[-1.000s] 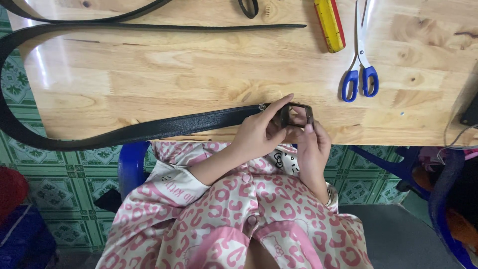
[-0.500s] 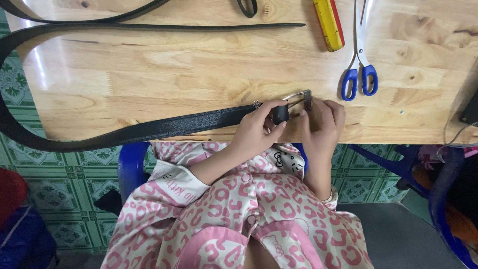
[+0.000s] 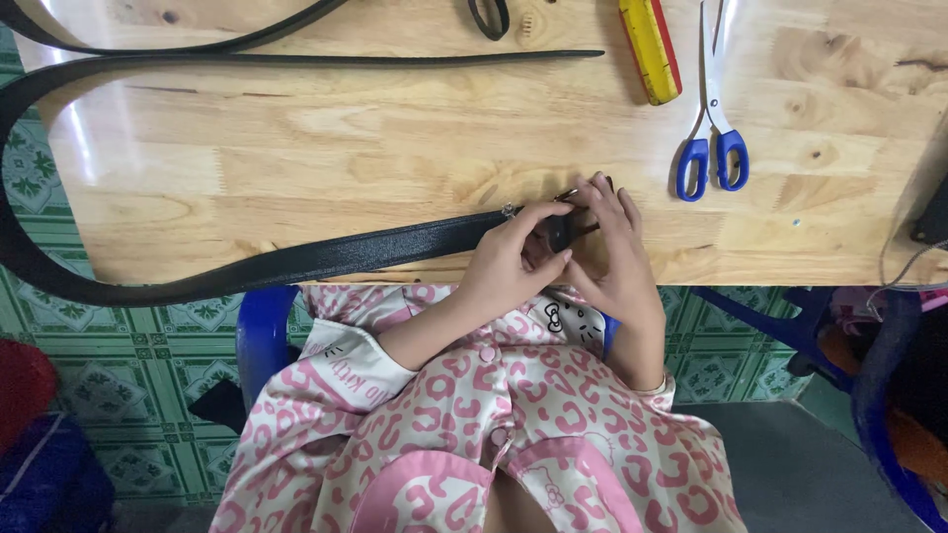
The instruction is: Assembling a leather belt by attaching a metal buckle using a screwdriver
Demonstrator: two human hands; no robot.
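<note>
Long black leather belt [image 3: 326, 259] laid along near table edge, buckle end pinched between left hand [image 3: 509, 262] and right hand [image 3: 612, 252], both closed tight on it. Belt could be dropped: much hangs off light wooden table [image 3: 296, 158]. Farther off: blue-handled scissors [image 3: 713, 138], yellow-red tool [image 3: 649, 49].

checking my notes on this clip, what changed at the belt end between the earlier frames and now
The right hand moved from beside the buckle to over it, its fingers now spread across the top and hiding most of it. The left hand kept its pinch on the belt end next to the buckle. The belt, scissors and yellow tool on the table lie as before.
</note>
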